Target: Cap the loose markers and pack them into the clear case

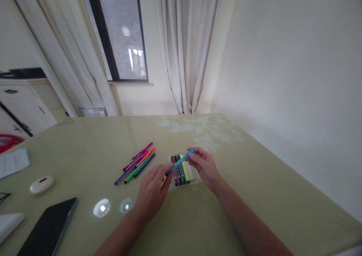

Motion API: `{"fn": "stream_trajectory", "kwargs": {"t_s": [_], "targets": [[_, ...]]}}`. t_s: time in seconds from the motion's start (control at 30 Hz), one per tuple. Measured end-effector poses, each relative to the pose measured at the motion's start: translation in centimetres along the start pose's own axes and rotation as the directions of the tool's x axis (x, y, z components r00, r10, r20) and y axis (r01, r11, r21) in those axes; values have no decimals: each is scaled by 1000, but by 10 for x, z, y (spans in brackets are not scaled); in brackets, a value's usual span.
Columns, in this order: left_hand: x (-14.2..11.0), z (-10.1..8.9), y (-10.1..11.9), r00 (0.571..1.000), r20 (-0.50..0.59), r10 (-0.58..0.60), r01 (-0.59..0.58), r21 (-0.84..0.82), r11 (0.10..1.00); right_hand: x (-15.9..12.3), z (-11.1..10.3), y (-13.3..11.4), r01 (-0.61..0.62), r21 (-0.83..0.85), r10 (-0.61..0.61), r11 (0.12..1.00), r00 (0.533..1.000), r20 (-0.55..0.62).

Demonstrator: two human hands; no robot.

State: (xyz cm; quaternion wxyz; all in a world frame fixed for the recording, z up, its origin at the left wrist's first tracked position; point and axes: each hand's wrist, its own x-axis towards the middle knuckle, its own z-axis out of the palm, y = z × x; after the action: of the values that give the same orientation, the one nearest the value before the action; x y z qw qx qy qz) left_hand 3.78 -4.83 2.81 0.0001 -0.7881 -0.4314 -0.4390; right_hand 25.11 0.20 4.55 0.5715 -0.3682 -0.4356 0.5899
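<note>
A light blue marker (180, 161) is held slantwise between both hands, above a clear plastic case (195, 181). My left hand (154, 188) pinches its dark lower end, and the fingers of my right hand (205, 167) grip its blue upper end. Inside the case, several markers lie side by side, among them a dark red marker (174, 175) and a yellow marker (186, 172). Left of the case, a loose pile of several markers (138, 163) in pink, purple, orange, green and dark blue rests on the table.
The pale green table (93, 150) has a glossy top with light reflections. At its left lie a black tablet or phone (48, 227), a white oval object (41, 185) and some paper (14, 162). A wall (296, 97) runs along the right edge; curtains (188, 48) hang behind.
</note>
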Motion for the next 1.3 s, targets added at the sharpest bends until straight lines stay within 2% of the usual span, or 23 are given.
{"fn": "stream_trajectory", "kwargs": {"t_s": [0.17, 0.23, 0.3, 0.43, 0.63, 0.77, 0.87, 0.97, 1.13, 1.3], "targets": [[-1, 2, 1, 999, 6, 52, -52, 25, 998, -2, 6, 2, 1, -51, 4, 999, 994, 107], [-2, 3, 0, 995, 49, 86, -88, 47, 995, 3, 2, 3, 21, -71, -14, 997, 995, 96], [-2, 5, -1, 986, 131, 104, -114, 70, 991, 10, -7, 3, 43, -125, -38, 991, 999, 37], [-3, 13, -2, 933, 336, 130, -160, 63, 985, 22, -29, 1, 17, -332, -36, 943, 998, -52], [-6, 26, -1, 856, 495, 149, -187, 29, 982, 24, -39, 6, 50, -553, 4, 831, 995, 97], [-7, 26, -1, 849, 509, 140, -178, 26, 984, 24, -37, 15, 88, -586, -2, 805, 989, 146], [-6, 22, 0, 847, 514, 135, -167, 16, 986, 24, -37, 20, 89, -596, -24, 798, 993, 115], [-5, 20, 3, 845, 522, 118, -146, 12, 989, 22, -35, 21, 106, -650, -64, 752, 994, 87], [-5, 20, 6, 839, 534, 107, -150, 38, 988, 17, -28, 18, 165, -765, -79, 623, 986, 148], [-8, 21, 4, 832, 540, 126, -180, 47, 983, 13, -21, 15, 227, -875, -119, 427, 974, 194]]}}
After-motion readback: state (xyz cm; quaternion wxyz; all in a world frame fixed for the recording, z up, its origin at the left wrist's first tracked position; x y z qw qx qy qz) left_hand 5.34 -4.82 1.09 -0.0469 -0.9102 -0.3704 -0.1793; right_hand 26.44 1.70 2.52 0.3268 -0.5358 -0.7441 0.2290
